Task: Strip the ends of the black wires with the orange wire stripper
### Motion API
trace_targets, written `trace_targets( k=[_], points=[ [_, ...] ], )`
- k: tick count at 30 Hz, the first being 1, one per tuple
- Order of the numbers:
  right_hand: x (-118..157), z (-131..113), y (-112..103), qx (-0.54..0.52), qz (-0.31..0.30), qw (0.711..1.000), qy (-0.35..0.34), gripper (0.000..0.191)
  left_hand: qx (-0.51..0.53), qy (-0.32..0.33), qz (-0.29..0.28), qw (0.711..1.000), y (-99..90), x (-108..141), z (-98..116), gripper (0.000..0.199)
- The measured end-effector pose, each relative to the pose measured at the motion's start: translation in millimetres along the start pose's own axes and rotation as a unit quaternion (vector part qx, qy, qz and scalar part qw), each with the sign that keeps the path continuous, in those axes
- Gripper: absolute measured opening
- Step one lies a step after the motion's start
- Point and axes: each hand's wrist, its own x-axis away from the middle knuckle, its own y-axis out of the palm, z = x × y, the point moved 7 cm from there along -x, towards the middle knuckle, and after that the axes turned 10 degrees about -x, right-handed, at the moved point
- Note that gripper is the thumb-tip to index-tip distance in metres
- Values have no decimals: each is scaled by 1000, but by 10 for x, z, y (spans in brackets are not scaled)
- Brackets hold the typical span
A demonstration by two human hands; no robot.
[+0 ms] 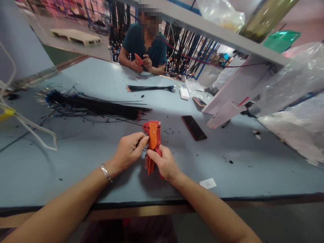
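My right hand [164,162] is wrapped round the handles of a red and orange wire stripper [153,135], held upright above the table. My left hand [131,148] is closed in a pinch at the tool's left side, its thumb against the orange part. What its fingers hold, if anything, is too small to make out. Behind my hands, to the left, lies a large bundle of black wires [98,105], with blue and white ends at the far left and reddish ends near the tool.
Across the table [76,175] a person [144,47] holds an orange tool. A smaller wire bundle [152,88], a white box [184,93], a dark phone [194,128] and a white label [208,183] lie about. A shelf [227,84] and plastic bags [298,81] stand at right.
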Motion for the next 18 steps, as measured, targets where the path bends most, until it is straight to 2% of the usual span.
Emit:
trace_targets(
  k=[10, 18],
  points=[
    [-38, 28, -21, 26, 23, 999, 1, 31, -15, -5, -15, 1000, 64, 16, -35, 33],
    [-68, 70, -47, 9, 32, 999, 11, 34, 45, -68, -24, 996, 118, 1, -112, 37]
  ],
)
